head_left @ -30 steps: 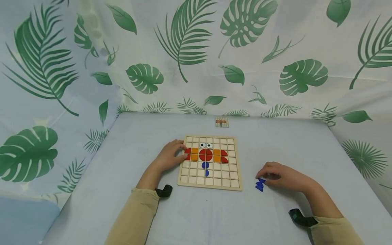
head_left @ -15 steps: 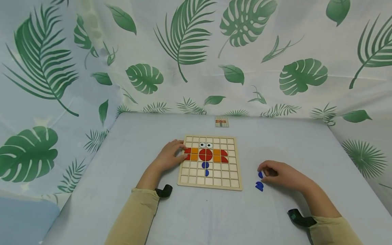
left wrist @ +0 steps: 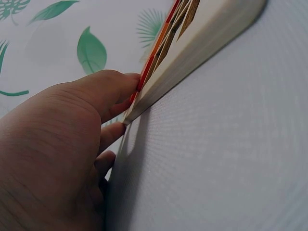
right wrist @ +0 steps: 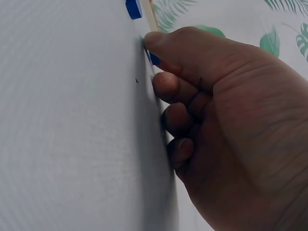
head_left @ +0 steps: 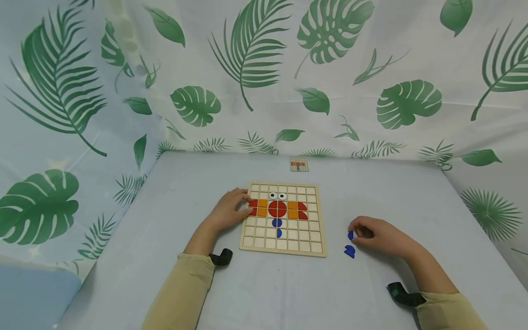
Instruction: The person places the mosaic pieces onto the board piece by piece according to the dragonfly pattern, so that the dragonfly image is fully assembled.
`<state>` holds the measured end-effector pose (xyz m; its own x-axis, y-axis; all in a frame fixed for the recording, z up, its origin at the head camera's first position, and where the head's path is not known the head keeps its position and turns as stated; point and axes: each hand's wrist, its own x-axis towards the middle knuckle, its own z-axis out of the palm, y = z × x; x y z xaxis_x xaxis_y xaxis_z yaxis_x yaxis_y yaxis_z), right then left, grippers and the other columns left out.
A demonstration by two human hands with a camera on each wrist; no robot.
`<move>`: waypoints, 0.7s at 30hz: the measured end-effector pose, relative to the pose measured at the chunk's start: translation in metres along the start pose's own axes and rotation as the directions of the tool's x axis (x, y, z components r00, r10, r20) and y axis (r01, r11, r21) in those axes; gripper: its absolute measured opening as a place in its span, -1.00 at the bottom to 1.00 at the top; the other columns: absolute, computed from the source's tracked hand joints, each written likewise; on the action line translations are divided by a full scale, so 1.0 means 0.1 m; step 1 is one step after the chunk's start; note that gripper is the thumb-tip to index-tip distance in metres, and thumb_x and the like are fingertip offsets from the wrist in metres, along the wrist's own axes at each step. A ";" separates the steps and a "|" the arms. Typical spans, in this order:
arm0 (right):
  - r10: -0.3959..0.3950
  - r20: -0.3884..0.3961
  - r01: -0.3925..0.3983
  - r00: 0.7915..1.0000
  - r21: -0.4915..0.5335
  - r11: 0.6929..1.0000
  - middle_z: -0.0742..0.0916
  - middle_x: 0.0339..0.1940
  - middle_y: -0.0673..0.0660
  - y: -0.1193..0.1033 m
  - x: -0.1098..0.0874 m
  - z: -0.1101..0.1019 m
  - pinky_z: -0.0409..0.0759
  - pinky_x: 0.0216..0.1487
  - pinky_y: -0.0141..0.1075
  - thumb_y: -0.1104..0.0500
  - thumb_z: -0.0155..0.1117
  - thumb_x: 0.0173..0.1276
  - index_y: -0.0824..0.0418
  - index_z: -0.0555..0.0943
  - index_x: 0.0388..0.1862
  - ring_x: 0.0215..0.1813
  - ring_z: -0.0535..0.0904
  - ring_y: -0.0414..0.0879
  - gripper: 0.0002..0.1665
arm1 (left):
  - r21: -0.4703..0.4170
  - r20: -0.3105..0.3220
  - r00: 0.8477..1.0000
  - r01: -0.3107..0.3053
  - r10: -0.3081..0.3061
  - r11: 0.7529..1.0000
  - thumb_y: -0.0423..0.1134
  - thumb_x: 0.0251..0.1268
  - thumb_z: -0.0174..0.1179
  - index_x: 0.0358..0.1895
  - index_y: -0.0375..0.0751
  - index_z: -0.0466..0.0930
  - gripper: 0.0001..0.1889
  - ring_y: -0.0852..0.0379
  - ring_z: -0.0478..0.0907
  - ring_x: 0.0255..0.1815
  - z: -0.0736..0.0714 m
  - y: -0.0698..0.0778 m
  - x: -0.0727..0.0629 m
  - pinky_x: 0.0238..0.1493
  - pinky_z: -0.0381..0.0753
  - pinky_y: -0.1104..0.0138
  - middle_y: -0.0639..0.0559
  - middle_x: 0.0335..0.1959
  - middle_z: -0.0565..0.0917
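Note:
A square wooden grid board [head_left: 305, 236] lies mid-table, bearing a figure of red, orange and blue pieces with two white eye pieces [head_left: 277, 195]. My left hand [head_left: 228, 210] rests at the board's left edge, fingers fairly straight; its thumb [left wrist: 108, 89] touches the red pieces [left wrist: 148, 67] there. To the right of the board, my right hand [head_left: 377, 233] pinches a blue half-round piece [head_left: 350, 235] between thumb and fingers, close over the table. The right wrist view shows just a sliver of that piece beside the thumb [right wrist: 185, 45]. More blue half-round pieces [head_left: 349, 251] lie just in front of the hand.
A small pattern card [head_left: 299, 164] showing a similar figure lies behind the board near the table's back edge. Leaf-printed cloth [head_left: 255, 119] encloses the white table [head_left: 280, 293] at the back and sides. Black wrist devices [head_left: 406, 294] sit by the sleeves.
My right hand has parted one blue half-round piece from the small pile, moving it slightly back, and now pinches it. The left hand and the board have stayed in place.

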<state>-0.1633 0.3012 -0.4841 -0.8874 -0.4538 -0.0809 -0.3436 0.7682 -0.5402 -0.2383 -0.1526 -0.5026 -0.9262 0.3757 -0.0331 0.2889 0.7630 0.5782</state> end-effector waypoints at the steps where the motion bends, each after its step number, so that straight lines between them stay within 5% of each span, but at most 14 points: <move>1: 0.006 0.002 -0.006 1.000 0.000 1.000 0.50 -0.45 -0.12 -0.01 0.00 0.00 0.36 -0.37 -0.43 0.07 0.43 0.26 -0.03 0.56 -0.13 -0.38 0.38 -0.31 -0.74 | 0.000 -0.002 1.000 0.000 0.000 1.000 0.05 0.40 0.17 0.11 0.00 0.52 -0.66 -0.08 -0.02 0.64 0.00 0.00 0.00 0.66 -0.12 0.03 0.01 0.52 0.30; 12: 0.032 0.005 -0.032 0.999 0.021 0.999 0.53 -0.42 -0.07 -0.14 0.06 -0.10 0.41 -0.38 -0.42 0.09 0.39 0.31 0.03 0.56 -0.12 -0.33 0.42 -0.27 -0.78 | -0.006 -0.004 1.000 0.004 -0.004 1.000 0.09 0.40 0.16 0.12 0.03 0.52 -0.64 -0.07 -0.02 0.63 0.01 0.00 0.00 0.66 -0.12 0.03 0.00 0.52 0.30; 21: -0.002 0.011 0.001 1.000 0.037 0.999 0.53 -0.42 -0.06 -0.48 0.36 -0.08 0.44 -0.41 -0.40 0.06 0.36 0.33 0.02 0.56 -0.12 -0.33 0.44 -0.20 -0.79 | -0.007 0.001 1.000 0.011 -0.011 1.000 0.08 0.38 0.18 0.12 0.01 0.52 -0.64 -0.08 -0.02 0.63 0.00 0.00 0.01 0.66 -0.12 0.02 0.00 0.52 0.30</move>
<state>-0.1808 0.2514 -0.4546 -0.8834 -0.4600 -0.0890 -0.3334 0.7505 -0.5706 -0.2396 -0.1527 -0.5025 -0.9290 0.3680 -0.0399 0.2773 0.7634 0.5833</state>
